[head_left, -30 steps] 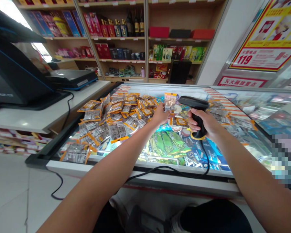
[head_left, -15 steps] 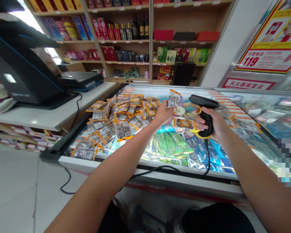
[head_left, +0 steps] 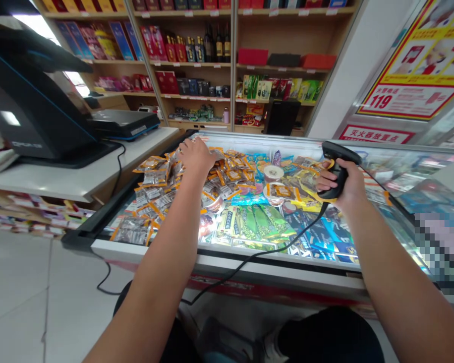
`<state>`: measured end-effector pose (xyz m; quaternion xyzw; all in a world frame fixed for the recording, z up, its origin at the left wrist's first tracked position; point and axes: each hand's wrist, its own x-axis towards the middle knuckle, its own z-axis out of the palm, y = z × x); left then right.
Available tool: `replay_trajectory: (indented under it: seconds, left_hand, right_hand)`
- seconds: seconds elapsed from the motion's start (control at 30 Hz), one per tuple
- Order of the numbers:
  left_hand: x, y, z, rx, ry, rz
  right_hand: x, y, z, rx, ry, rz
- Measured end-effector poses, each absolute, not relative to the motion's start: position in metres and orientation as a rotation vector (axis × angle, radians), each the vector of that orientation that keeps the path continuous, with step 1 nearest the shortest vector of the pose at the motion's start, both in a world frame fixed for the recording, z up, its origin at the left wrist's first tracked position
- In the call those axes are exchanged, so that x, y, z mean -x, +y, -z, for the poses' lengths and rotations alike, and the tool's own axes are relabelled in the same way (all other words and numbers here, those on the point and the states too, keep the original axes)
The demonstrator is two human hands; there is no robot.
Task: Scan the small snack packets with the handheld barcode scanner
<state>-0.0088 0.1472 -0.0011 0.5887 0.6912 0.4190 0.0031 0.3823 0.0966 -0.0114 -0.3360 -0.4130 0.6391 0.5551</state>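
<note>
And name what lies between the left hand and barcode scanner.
The head view shows orange-edged packets, blue packets, a purple packet and a round tub.

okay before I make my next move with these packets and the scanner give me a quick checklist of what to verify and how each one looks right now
1. Scanner secure in the right hand: ok, fingers wrap its handle.
2. Left hand at the pile of orange-edged packets: ok, it is over the pile's far side.
3. Left hand holding a packet: cannot tell, the underside of the palm is hidden.
4. Cable clear of the left hand: ok, it crosses the front edge of the freezer well away.
5. Packets all in one pile: not ok, a lone packet lies apart to the right.
</note>
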Motion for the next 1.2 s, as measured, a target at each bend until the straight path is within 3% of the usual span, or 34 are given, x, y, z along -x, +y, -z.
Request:
replay_trajectory:
  seconds: [0.13, 0.27, 0.37, 0.5, 0.73, 0.93, 1.2]
  left_hand:
    - [-0.031, 0.140, 0.001, -2.115, 2.132, -1.306]
    - [-0.097, 0.126, 0.020, -2.583, 1.148, -0.891]
    - [-0.133, 0.118, 0.046, -2.595, 0.956, -0.726]
    - [-0.139, 0.124, 0.067, -2.289, 1.039, -0.846]
    - [-0.123, 0.155, 0.060, -1.692, 1.224, -1.289]
    - [-0.124, 0.159, 0.056, -0.884, 0.871, -1.380]
    - [-0.125, 0.158, 0.053, -0.636, 0.719, -1.428]
  right_hand:
    - [-0.382, 0.094, 0.009, 0.767, -0.963, -1.536]
    - [-0.375, 0.091, 0.008, 0.800, -1.024, -1.560]
    - [-0.370, 0.090, 0.010, 0.844, -1.083, -1.584]
    - [-0.367, 0.091, 0.012, 0.865, -1.130, -1.615]
    - [-0.356, 0.082, 0.012, 0.885, -1.164, -1.630]
    - [-0.341, 0.072, 0.010, 0.934, -1.304, -1.701]
    - [-0.332, 0.075, 0.019, 1.007, -1.297, -1.770]
